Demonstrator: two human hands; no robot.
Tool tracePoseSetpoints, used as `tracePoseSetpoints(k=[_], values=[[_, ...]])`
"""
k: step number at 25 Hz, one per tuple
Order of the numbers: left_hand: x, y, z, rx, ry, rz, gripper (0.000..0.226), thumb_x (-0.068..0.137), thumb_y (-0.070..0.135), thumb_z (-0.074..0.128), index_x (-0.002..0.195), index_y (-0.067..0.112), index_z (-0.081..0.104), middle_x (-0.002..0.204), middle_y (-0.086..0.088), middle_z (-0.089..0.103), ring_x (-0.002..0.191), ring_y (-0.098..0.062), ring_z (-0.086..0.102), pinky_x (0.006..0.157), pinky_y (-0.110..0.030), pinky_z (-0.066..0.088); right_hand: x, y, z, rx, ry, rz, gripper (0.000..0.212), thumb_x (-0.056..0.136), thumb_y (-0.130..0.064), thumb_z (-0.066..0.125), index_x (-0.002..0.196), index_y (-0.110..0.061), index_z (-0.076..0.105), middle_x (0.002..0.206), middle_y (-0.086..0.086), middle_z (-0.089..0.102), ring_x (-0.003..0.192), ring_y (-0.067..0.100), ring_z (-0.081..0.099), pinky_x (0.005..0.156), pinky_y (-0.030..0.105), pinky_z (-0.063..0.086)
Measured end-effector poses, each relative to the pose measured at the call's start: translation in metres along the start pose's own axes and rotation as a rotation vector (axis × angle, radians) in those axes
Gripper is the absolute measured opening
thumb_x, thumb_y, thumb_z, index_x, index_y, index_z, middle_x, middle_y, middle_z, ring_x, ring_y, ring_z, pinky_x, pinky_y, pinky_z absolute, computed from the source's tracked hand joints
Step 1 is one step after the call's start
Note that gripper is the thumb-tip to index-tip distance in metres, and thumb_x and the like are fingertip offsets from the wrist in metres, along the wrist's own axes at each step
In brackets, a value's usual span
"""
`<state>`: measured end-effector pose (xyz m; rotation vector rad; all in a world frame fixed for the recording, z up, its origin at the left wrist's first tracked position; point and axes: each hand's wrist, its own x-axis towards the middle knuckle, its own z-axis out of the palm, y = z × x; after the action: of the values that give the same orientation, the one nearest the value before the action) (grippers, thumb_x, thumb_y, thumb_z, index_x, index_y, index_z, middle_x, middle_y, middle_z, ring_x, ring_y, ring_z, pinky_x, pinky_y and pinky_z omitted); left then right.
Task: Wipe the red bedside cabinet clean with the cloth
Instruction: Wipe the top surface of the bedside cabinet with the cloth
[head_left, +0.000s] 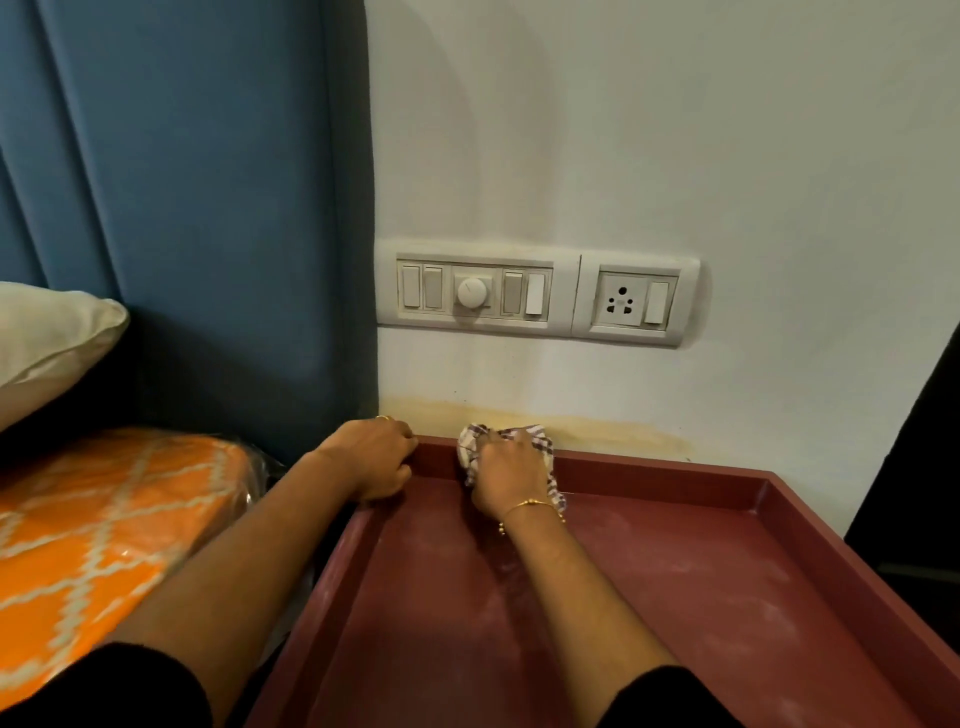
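The red bedside cabinet with a raised rim round its flat, tray-like top is filling the lower right of the view, standing against the pale wall just beside the bed with the orange patterned cover. It is looking rigid and heavy enough to stay put under rubbing, so it is likely needing no more than light steadying at the rim. Its matt surface is showing pale, dusty smears over most of the floor of the top, so much of the wiping is probably still to be done.

The left hand is resting on the back left corner of the cabinet, its fingers curled over the rim there, bracing rather than carrying anything.

The right hand is gripping the small checked white and purple cloth, fingers curled round a bunched wad of it and pressing it into the back edge of the top, where the rim is meeting the wall. The cloth is soft, light and limp, so it is best taken as it is here, balled in the palm with a pad of fabric left under the fingers; a loose tail is hanging below the wrist and could drag. Corners will probably be wanting a fingertip pushed through the fabric.
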<state>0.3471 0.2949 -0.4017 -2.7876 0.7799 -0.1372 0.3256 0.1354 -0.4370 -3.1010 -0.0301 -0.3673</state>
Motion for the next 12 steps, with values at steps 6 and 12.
tracePoseSetpoints(k=[6, 12], values=[[-0.024, -0.014, 0.010, -0.081, 0.013, 0.035, 0.047, 0.099, 0.034, 0.028, 0.141, 0.015, 0.038, 0.148, -0.004, 0.037, 0.135, -0.017, 0.035, 0.113, -0.032, 0.029, -0.005, 0.012, -0.009, 0.014, -0.020, 0.034, 0.042, 0.088, -0.018, 0.054, 0.129, -0.009, 0.047, 0.129, 0.011, 0.054, 0.125, 0.035, 0.040, 0.095, 0.040, 0.044], [-0.021, -0.014, 0.013, -0.112, -0.030, -0.002, 0.048, 0.099, 0.034, 0.030, 0.143, 0.015, 0.033, 0.152, -0.003, 0.031, 0.140, -0.018, 0.027, 0.117, -0.034, 0.023, 0.008, -0.028, -0.007, -0.002, -0.049, -0.140, 0.040, 0.090, -0.016, 0.049, 0.130, -0.008, 0.046, 0.131, 0.009, 0.053, 0.123, 0.036, 0.040, 0.097, 0.040, 0.043]])
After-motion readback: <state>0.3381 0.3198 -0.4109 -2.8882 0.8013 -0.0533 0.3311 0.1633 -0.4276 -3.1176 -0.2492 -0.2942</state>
